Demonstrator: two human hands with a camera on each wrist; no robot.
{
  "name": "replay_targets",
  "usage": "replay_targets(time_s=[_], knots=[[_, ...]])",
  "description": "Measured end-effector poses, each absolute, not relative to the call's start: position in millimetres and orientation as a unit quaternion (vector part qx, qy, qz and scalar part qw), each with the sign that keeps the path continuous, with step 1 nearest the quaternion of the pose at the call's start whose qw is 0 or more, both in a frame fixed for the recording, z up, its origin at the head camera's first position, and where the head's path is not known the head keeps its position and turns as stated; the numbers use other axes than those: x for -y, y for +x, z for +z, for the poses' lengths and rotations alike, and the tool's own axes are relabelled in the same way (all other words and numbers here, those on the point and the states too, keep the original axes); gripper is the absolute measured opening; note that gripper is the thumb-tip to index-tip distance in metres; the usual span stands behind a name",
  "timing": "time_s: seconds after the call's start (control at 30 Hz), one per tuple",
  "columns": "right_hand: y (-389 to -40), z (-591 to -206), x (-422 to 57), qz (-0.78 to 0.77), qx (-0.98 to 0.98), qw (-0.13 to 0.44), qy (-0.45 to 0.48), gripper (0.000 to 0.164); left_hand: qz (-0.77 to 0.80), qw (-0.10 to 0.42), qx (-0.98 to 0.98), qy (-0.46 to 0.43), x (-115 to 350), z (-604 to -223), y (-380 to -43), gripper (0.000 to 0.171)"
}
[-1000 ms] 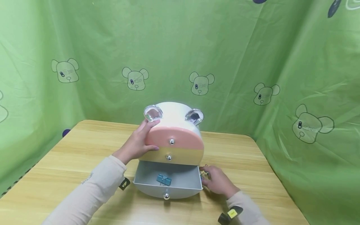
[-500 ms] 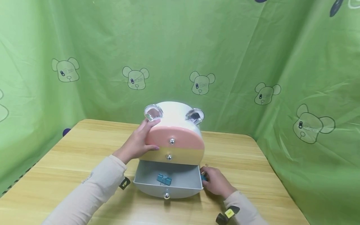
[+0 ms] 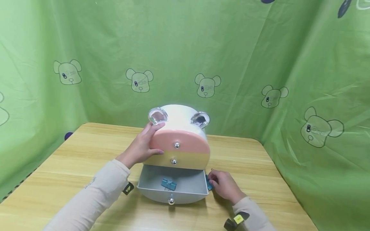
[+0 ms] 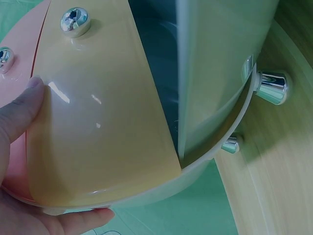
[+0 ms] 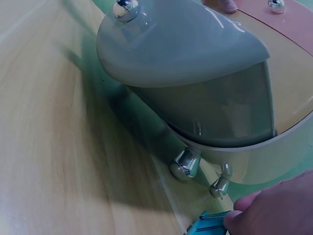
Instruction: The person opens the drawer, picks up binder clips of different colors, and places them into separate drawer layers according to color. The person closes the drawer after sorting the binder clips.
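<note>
A small white drawer box (image 3: 179,117) with silver ears stands mid-table, its lowest grey drawer (image 3: 185,176) pulled out. Inside that drawer lies a teal binder clip (image 3: 169,184). My left hand (image 3: 140,146) grips the box's left side, thumb on the front near the seam of the pink and yellow drawers. Beside the drawer's right wall, my right hand (image 3: 225,186) pinches another teal binder clip (image 5: 210,224) between thumb and finger. That clip (image 3: 210,185) is partly hidden by the fingers and the drawer wall. In the right wrist view the hand (image 5: 276,210) shows at the lower right corner.
The pink drawer (image 3: 164,141) and yellow drawer (image 3: 159,158) are closed, each with a silver knob. Silver feet (image 5: 186,164) hold the box off the wooden table (image 3: 254,166). A green curtain (image 3: 173,48) surrounds the table's back and sides.
My right hand has shifted slightly beside the drawer, and more of the teal binder clip at its fingertips shows now. The left hand and the box have stayed put.
</note>
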State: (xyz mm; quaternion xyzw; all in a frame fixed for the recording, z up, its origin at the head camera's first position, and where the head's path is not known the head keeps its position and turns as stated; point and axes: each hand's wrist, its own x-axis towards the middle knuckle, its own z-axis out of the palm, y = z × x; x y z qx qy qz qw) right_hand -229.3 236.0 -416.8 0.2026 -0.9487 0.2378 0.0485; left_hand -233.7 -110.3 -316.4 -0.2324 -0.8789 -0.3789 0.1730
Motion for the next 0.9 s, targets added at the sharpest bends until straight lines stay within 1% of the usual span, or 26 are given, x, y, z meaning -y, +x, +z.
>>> replay_targets(time_s=[0.33, 0.73, 0.9], knots=[[-226, -404, -241, 0.254, 0.95, 0.059, 0.172, 0.012, -0.377, 0.174, 0.879, -0.234, 110, -317, -234, 0.099], [-221, -388, -247, 0.267, 0.942, 0.096, 0.179, 0.013, -0.378, 0.176, 0.879, -0.231, 110, -316, -235, 0.099], [-216, -383, -246, 0.272, 0.94, 0.101, 0.179, 0.013, -0.378, 0.175, 0.879, -0.231, 110, -317, -235, 0.099]])
